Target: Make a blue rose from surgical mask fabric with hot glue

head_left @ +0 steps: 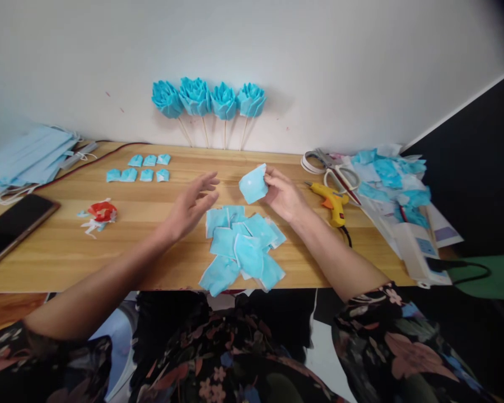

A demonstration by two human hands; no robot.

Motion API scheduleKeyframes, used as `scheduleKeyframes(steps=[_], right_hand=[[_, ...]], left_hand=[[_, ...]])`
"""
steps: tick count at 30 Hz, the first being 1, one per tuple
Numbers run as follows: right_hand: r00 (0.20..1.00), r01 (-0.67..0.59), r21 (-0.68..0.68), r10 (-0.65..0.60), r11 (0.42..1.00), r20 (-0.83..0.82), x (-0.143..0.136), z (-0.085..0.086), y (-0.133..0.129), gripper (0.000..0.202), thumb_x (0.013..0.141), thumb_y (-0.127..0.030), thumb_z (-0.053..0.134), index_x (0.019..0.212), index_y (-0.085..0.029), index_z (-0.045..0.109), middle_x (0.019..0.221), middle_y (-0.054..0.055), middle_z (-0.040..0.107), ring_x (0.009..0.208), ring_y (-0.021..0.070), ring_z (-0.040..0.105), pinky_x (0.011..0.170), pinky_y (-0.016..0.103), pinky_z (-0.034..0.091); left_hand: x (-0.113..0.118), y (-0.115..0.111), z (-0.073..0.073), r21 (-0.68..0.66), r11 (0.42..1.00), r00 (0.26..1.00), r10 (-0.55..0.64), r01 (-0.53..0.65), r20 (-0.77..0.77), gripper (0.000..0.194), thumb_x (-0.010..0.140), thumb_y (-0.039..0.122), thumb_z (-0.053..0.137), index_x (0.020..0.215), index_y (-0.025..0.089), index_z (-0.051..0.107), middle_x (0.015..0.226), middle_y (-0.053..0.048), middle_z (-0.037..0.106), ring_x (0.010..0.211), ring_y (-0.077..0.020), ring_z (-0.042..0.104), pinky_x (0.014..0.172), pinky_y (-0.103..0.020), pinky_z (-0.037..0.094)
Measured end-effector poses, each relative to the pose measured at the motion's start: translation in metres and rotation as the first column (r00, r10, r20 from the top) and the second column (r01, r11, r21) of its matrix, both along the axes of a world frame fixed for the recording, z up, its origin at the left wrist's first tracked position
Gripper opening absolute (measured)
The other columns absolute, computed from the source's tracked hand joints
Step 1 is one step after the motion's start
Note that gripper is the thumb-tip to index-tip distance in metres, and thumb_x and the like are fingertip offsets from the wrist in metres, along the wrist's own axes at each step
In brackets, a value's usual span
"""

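Observation:
Between the thumb and fingers of my right hand [284, 193] is a light blue fabric square [253, 184], held up above the table. My left hand [193, 206] hovers to the left of it, fingers apart, with nothing in it. Below both hands lies a loose pile of blue fabric squares [248, 254] near the table's front edge. Farther left, several small folded blue petals [128, 175] lie in two rows. Against the wall lean several blue flowers [195, 96] on thin sticks.
To the right lie a yellow glue gun [335, 202], scissors [340, 176], a tape roll [312, 162], blue scraps [388, 170] and a white power strip [420, 254]. At left are stacked face masks [33, 154], a phone [14, 226] and a red scrap bundle [102, 211].

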State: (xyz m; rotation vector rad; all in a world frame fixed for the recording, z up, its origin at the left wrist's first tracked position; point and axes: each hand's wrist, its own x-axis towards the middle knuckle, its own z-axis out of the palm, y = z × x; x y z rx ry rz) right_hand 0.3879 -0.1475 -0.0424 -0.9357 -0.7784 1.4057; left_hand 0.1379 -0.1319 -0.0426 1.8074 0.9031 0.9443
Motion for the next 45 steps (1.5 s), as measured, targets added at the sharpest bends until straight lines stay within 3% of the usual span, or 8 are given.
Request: scheduleKeyframes(steps=[5, 8, 10, 17, 25, 34, 38, 45], right_hand=[[0.988, -0.05, 0.165, 0.025, 0.985, 0.15, -0.018, 0.024, -0.003, 0.026, 0.074, -0.026, 0.073, 0.1, -0.026, 0.072, 0.095, -0.002, 0.072, 0.089, 0.0154, 0.062, 0.08, 0.028, 0.05], [0.975, -0.043, 0.218, -0.006, 0.975, 0.221, -0.026, 0.029, -0.004, 0.028, 0.076, -0.03, 0.073, 0.104, -0.027, 0.071, 0.091, -0.002, 0.071, 0.088, 0.0155, 0.063, 0.08, 0.028, 0.05], [0.965, -0.029, 0.234, -0.034, 0.972, 0.259, -0.029, 0.025, -0.002, 0.03, 0.077, -0.032, 0.072, 0.106, -0.028, 0.07, 0.087, -0.002, 0.07, 0.086, 0.0154, 0.063, 0.081, 0.028, 0.05], [0.957, -0.001, 0.201, -0.058, 0.98, 0.285, -0.029, -0.001, -0.004, 0.031, 0.084, -0.041, 0.069, 0.113, -0.03, 0.073, 0.099, 0.0, 0.074, 0.098, 0.0187, 0.067, 0.095, 0.035, 0.051], [0.955, 0.0, 0.195, -0.058, 0.981, 0.29, -0.029, -0.003, -0.008, 0.031, 0.085, -0.051, 0.069, 0.106, -0.028, 0.075, 0.104, 0.002, 0.076, 0.1, 0.0195, 0.068, 0.098, 0.036, 0.05], [0.85, 0.036, 0.276, -0.175, 0.96, 0.497, -0.027, 0.002, -0.009, 0.011, 0.083, -0.033, 0.069, 0.086, -0.022, 0.068, 0.084, -0.001, 0.07, 0.08, 0.0145, 0.064, 0.08, 0.029, 0.05], [0.758, -0.038, 0.336, -0.192, 0.941, 0.623, -0.026, 0.002, -0.011, 0.02, 0.084, -0.03, 0.066, 0.103, -0.023, 0.066, 0.093, 0.001, 0.072, 0.086, 0.0158, 0.066, 0.084, 0.031, 0.051], [0.715, -0.04, 0.354, -0.221, 0.934, 0.663, -0.025, 0.004, -0.015, 0.029, 0.092, -0.032, 0.059, 0.12, -0.027, 0.058, 0.085, -0.001, 0.071, 0.081, 0.0169, 0.067, 0.082, 0.034, 0.051]], left_hand=[[0.037, 0.012, 0.013, -0.358, 0.92, 0.944, -0.034, 0.157, 0.327, 0.051, 0.087, 0.05, 0.066, 0.126, 0.018, 0.064, 0.131, -0.015, 0.065, 0.118, -0.0293, 0.062, 0.096, -0.042, 0.05], [0.048, 0.021, 0.014, -0.497, 0.815, 0.873, -0.021, 0.298, 0.488, 0.042, 0.084, 0.052, 0.068, 0.103, 0.015, 0.072, 0.108, -0.014, 0.073, 0.101, -0.0257, 0.068, 0.087, -0.038, 0.053], [0.049, 0.024, 0.012, -0.526, 0.808, 0.855, 0.055, 0.265, 0.515, 0.031, 0.078, 0.044, 0.075, 0.086, 0.014, 0.071, 0.088, -0.009, 0.073, 0.084, -0.0198, 0.067, 0.079, -0.033, 0.052], [0.04, 0.019, 0.008, -0.509, 0.859, 0.869, 0.214, 0.05, 0.447, 0.024, 0.073, 0.035, 0.078, 0.072, 0.015, 0.066, 0.067, -0.001, 0.064, 0.063, -0.0123, 0.059, 0.063, -0.027, 0.048], [0.039, 0.017, 0.006, -0.463, 0.886, 0.847, 0.241, 0.006, 0.473, 0.027, 0.074, 0.04, 0.078, 0.074, 0.016, 0.065, 0.069, 0.001, 0.062, 0.061, -0.0108, 0.056, 0.06, -0.025, 0.048], [0.035, 0.023, 0.006, -0.442, 0.895, 0.879, 0.161, 0.062, 0.449, 0.052, 0.083, 0.066, 0.061, 0.083, 0.014, 0.071, 0.079, -0.008, 0.072, 0.072, -0.019, 0.067, 0.068, -0.031, 0.053], [0.027, 0.026, 0.015, -0.326, 0.945, 0.948, 0.074, 0.033, 0.31, 0.044, 0.073, 0.053, 0.079, 0.095, 0.015, 0.075, 0.092, -0.007, 0.076, 0.085, -0.0211, 0.069, 0.077, -0.031, 0.053], [0.031, 0.021, 0.018, -0.383, 0.92, 0.961, 0.034, 0.077, 0.276, 0.031, 0.065, 0.043, 0.084, 0.075, 0.016, 0.074, 0.069, -0.002, 0.072, 0.059, -0.0139, 0.062, 0.059, -0.026, 0.05]])
